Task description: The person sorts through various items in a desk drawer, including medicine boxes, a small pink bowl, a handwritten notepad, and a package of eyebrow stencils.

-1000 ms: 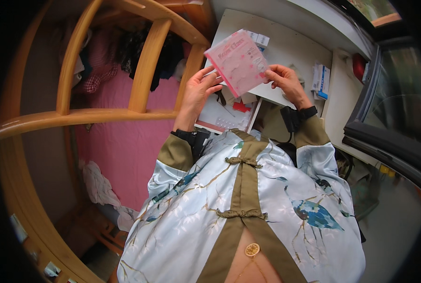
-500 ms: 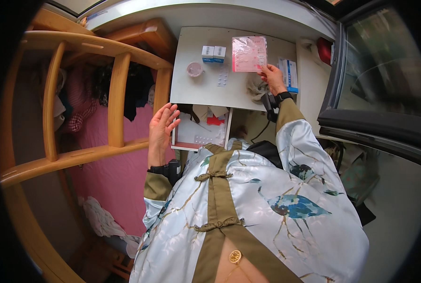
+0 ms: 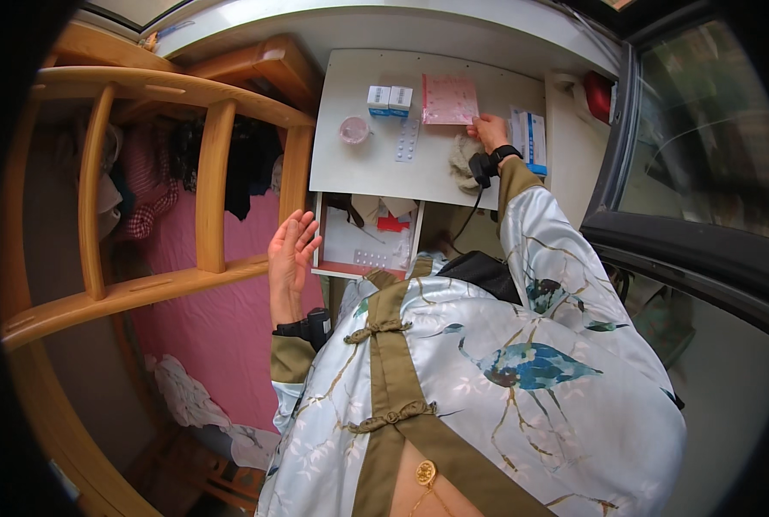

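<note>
Lowered, the square pink plastic packet (image 3: 449,97) meets the white table (image 3: 341,172); right hand (image 3: 490,131), pinch unclear, perhaps steadies it; left hand (image 3: 291,250) spread.

Two small white-and-blue boxes (image 3: 390,101) are set side by side on the white surface (image 3: 359,168), with a round tub (image 3: 353,130) and a blister pack (image 3: 407,140) placed nearby. A red piece (image 3: 393,224) is held in the open drawer (image 3: 343,237). A pink bed sheet (image 3: 208,336) is partly hidden by a wooden ladder frame (image 3: 216,185).
</note>
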A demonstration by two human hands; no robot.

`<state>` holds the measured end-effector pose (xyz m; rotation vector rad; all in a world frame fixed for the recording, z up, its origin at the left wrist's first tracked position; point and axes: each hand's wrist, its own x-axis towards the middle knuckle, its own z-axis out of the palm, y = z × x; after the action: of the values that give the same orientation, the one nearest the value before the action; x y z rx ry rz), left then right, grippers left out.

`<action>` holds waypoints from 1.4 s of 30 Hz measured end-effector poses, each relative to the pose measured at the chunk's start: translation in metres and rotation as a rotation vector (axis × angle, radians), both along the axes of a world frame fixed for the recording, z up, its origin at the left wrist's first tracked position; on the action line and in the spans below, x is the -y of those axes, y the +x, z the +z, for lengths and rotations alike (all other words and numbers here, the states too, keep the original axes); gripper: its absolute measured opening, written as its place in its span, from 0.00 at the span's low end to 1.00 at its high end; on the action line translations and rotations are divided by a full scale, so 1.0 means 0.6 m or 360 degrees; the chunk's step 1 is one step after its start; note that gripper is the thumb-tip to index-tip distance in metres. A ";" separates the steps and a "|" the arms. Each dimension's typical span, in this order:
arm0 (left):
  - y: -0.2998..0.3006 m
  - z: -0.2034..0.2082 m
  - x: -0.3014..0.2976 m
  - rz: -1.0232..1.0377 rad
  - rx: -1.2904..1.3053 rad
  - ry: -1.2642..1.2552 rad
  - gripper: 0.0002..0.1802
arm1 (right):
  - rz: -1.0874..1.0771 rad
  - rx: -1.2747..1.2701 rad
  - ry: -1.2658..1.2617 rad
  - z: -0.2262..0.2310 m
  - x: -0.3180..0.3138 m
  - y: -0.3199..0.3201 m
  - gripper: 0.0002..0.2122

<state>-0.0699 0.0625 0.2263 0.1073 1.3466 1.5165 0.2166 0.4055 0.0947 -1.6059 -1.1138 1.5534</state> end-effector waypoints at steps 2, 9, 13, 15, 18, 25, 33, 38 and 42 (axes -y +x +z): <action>-0.001 -0.003 0.000 0.0006 0.0022 -0.0006 0.22 | -0.0001 0.0122 0.0024 -0.002 0.001 -0.002 0.15; -0.012 -0.023 -0.023 -0.0122 0.0042 -0.0042 0.23 | 0.0210 0.0607 0.0326 0.015 0.046 0.017 0.14; -0.025 -0.057 -0.037 -0.0269 0.0037 -0.0084 0.24 | 0.0918 0.0860 0.0987 -0.007 0.097 0.048 0.14; -0.026 -0.071 -0.038 -0.0305 0.0044 -0.0125 0.24 | 0.1175 0.1188 0.1031 -0.013 0.128 0.059 0.18; -0.031 -0.096 -0.029 -0.0349 0.0057 -0.0204 0.25 | 0.1226 0.1152 0.0740 -0.009 0.164 0.063 0.23; -0.050 -0.157 0.016 -0.0299 0.0170 -0.0326 0.23 | 0.1311 0.1243 0.0761 -0.036 0.178 0.078 0.28; -0.042 -0.289 0.035 -0.0144 0.0467 -0.0477 0.25 | 0.1356 0.1192 0.0921 -0.038 0.168 0.077 0.34; -0.012 -0.350 0.015 -0.0115 0.0478 -0.0519 0.25 | 0.1476 0.1257 0.0810 -0.042 0.175 0.082 0.36; 0.021 -0.367 -0.036 -0.0067 0.0337 -0.0662 0.25 | 0.1503 0.1342 0.0792 -0.042 0.179 0.073 0.37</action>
<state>-0.0573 0.0838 0.0059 -0.2784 1.4465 1.1498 0.2604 0.2983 0.0696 -1.4362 -2.7479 0.8423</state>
